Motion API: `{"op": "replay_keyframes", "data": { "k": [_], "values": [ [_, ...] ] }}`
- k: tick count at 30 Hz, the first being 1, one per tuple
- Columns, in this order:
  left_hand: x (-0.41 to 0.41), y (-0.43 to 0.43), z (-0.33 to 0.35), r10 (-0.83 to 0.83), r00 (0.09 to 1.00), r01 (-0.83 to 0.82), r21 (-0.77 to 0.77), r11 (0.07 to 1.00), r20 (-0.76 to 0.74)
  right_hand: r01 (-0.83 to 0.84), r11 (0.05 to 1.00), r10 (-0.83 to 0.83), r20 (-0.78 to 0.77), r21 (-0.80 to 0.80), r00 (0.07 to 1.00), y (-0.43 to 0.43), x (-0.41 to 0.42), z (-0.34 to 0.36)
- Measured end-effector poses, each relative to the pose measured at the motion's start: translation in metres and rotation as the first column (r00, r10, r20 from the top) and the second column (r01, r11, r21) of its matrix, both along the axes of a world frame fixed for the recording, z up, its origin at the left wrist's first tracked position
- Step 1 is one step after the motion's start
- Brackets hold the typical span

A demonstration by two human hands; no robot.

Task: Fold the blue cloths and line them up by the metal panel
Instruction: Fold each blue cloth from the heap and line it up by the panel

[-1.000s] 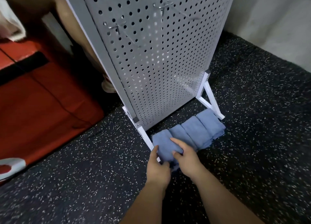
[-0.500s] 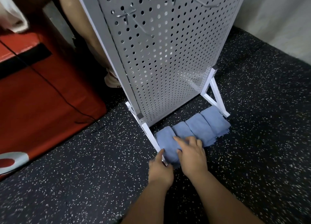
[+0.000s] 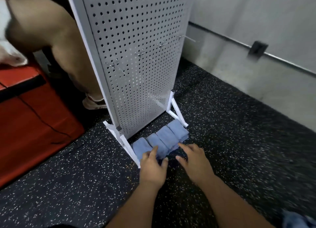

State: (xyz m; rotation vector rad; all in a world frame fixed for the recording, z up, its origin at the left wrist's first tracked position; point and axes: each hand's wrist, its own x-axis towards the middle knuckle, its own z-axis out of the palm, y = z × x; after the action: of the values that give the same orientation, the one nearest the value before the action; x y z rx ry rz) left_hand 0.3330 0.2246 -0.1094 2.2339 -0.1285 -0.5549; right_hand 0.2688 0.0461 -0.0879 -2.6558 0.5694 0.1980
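- Resting our left hand [image 3: 152,166], fingers loose, on the leftmost folded blue cloth [image 3: 139,147].
- Our right hand [image 3: 193,161] hovers, fingers spread, beside the cloth row [image 3: 169,137] under the pegboard panel [image 3: 136,56].

The metal panel [image 3: 136,56] is showing a matt grey painted face, punched all over with small round holes, and its frame [image 3: 126,145] is looking smooth and white. The blue cloths [image 3: 168,137] are looking soft and slightly fuzzy. The floor [image 3: 85,185] is showing grainy black rubber with pale flecks. At the left, the red pad [image 3: 34,118] is giving off a smooth, faint sheen.
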Motion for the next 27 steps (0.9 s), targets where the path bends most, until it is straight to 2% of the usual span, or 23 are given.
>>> {"op": "replay_keyframes", "data": {
  "k": [5,9,13,17,20,23,27],
  "values": [
    [-0.049,-0.033,0.037,-0.230,0.972,0.229,0.018,0.973,0.057,0.165,0.983,-0.171,-0.075,-0.082,0.982,-0.024,-0.106,0.052],
    [-0.113,-0.078,0.063,-0.429,0.901,0.428,0.027,0.903,0.064,0.269,0.942,-0.298,-0.133,-0.198,0.945,-0.041,-0.228,0.077],
    [-0.190,-0.118,0.085,-0.667,0.743,0.665,0.051,0.745,0.056,0.432,0.869,-0.473,-0.151,-0.240,0.868,-0.051,-0.348,0.093],
    [-0.271,-0.147,0.096,-0.858,0.507,0.852,0.105,0.513,0.080,0.536,0.764,-0.619,-0.174,-0.358,0.766,-0.056,-0.448,0.096],
    [-0.315,-0.153,0.093,-0.932,0.347,0.917,0.171,0.360,0.099,0.551,0.732,-0.659,-0.208,-0.400,0.723,-0.062,-0.494,0.088],
    [-0.342,-0.161,0.084,-0.958,0.270,0.929,0.234,0.285,0.098,0.598,0.707,-0.694,-0.208,-0.378,0.689,-0.077,-0.512,0.082],
    [-0.363,-0.184,0.067,-0.969,0.238,0.937,0.245,0.248,0.070,0.675,0.672,-0.737,-0.184,-0.304,0.650,-0.096,-0.536,0.059]
  ]
}}
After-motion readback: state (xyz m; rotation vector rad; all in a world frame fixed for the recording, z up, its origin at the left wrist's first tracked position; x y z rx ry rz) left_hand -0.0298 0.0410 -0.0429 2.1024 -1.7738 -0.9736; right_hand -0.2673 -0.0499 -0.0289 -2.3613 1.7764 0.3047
